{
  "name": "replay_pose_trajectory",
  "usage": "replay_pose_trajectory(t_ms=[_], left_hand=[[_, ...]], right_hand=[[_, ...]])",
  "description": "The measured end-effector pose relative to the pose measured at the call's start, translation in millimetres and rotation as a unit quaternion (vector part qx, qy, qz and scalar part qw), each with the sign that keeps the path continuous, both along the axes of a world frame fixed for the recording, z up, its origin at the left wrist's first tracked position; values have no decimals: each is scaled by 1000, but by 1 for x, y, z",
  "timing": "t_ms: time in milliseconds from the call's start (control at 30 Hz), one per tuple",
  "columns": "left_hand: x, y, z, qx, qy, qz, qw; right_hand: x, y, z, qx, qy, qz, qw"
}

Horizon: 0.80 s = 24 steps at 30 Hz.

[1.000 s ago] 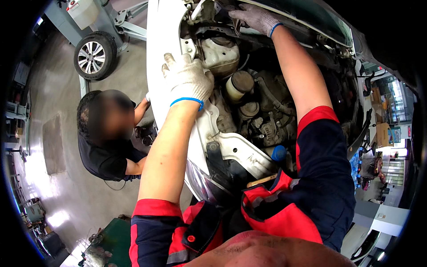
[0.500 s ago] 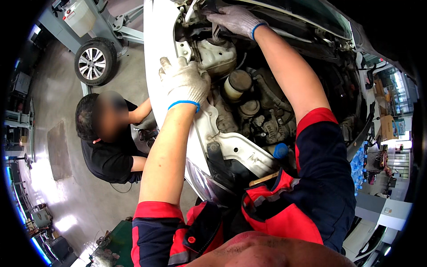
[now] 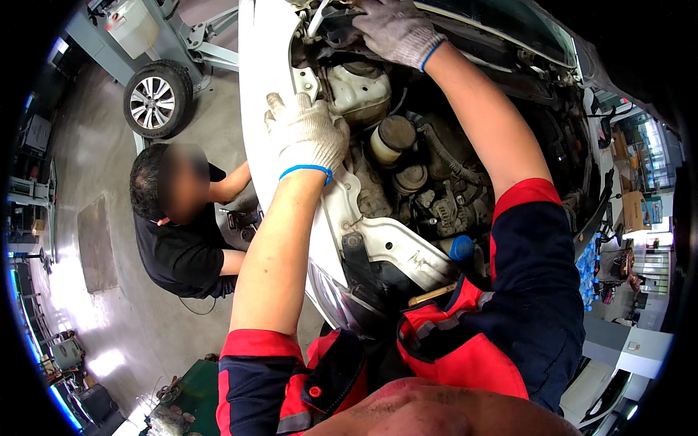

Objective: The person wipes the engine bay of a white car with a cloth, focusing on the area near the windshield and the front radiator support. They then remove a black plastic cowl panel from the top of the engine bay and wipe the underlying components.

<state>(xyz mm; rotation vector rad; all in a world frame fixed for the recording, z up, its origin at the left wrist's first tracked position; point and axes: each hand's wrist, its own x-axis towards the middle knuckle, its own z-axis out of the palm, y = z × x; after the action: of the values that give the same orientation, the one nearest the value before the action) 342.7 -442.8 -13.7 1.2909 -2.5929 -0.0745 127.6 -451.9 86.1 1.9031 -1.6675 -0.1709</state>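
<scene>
The left hand (image 3: 308, 136), in a cream knit glove with a blue cuff edge, is resting palm down on the inner edge of the car's white front fender (image 3: 267, 62), its fingers loosely spread and slightly bent. The right hand (image 3: 398, 35), gloved alike but greyer, is hovering over the rear of the open engine bay (image 3: 407, 254), near the windshield base; its fingertips are running into dark parts at the upper edge, so whether they are pinching anything cannot be told. The engine bay is lying directly in front of the person, between and below the two forearms. A white strut tower (image 3: 358, 93) is standing between the hands, with a dark-capped fluid reservoir (image 3: 392, 139) just beside it. A blue filler cap (image 3: 460, 248) is showing nearer the person. Beyond the fender, a co-worker in a black shirt (image 3: 178, 251) is bending beside the car, and an alloy wheel (image 3: 154, 103) is standing upright on the floor.
</scene>
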Motion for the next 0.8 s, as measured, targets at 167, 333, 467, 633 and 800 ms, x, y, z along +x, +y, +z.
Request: replay_pose_trajectory(t_ms=[167,333,467,633,800], left_hand=[[0,2,6,18,-6,2,1000],[2,2,4,16,3,0,1000],[1,1,5,11,1,-1,1000],[2,0,2,17,5,-4,1000],[1,2,4,-2,8,1,1000]], right_hand=[[-28,27,-8,-139,27,89,986],[-35,47,-12,-201,35,127,971],[-53,49,-19,-242,57,132,960],[-51,47,-26,-89,-262,-166,946],[-37,55,32,-16,-505,-235,830]])
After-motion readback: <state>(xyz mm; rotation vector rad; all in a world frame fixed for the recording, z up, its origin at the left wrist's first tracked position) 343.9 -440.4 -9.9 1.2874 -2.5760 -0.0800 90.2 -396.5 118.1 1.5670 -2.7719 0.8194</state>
